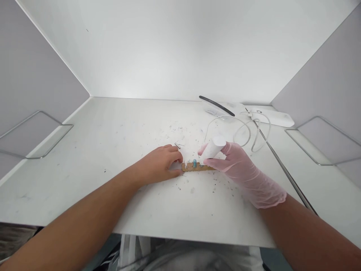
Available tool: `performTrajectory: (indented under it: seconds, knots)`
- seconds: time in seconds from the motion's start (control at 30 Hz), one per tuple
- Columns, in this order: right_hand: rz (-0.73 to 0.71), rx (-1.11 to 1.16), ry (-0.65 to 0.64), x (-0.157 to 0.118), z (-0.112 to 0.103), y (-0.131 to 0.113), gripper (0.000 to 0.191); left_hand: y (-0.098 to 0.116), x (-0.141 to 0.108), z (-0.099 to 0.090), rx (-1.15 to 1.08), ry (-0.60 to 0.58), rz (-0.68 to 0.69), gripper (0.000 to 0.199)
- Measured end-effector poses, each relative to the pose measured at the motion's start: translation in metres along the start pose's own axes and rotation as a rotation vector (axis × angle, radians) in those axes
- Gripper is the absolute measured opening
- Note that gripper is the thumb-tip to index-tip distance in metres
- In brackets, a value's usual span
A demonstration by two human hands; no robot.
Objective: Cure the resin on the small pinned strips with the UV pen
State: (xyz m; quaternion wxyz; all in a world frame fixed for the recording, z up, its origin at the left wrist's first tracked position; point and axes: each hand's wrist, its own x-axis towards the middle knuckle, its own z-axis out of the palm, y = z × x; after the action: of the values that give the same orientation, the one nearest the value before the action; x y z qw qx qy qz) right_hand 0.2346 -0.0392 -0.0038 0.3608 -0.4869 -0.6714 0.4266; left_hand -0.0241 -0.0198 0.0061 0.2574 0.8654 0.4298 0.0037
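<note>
Across the table in front of me lies a narrow brown strip (pixel 197 168) with small upright pieces on it, among them a light-blue one (pixel 194 163). My bare left hand (pixel 163 163) is curled at the strip's left end, holding it between thumb and fingers. My right hand (pixel 232 160), in a thin pink glove, is closed around a white cylinder-shaped device (pixel 213 147). The device is tilted, its lower end close above the strip's right part, which it and the glove partly hide. A small metal pin (pixel 177 145) lies just beyond my left fingers.
Dark specks surround the strip on the white table (pixel 84 180). At the back right are a dark curved file-like bar (pixel 216 105), clear plastic, and a white power strip (pixel 272 117) with a looped cable (pixel 249 137). Wire frames (pixel 318 164) stick out from both side walls.
</note>
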Motion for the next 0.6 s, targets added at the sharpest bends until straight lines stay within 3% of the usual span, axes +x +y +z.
performTrajectory:
  seconds: [0.6]
  knots:
    - [-0.056, -0.007, 0.059, -0.0011, 0.0008, 0.0006, 0.014, -0.0023, 0.0026, -0.0025, 0.014, 0.009, 0.052, 0.024]
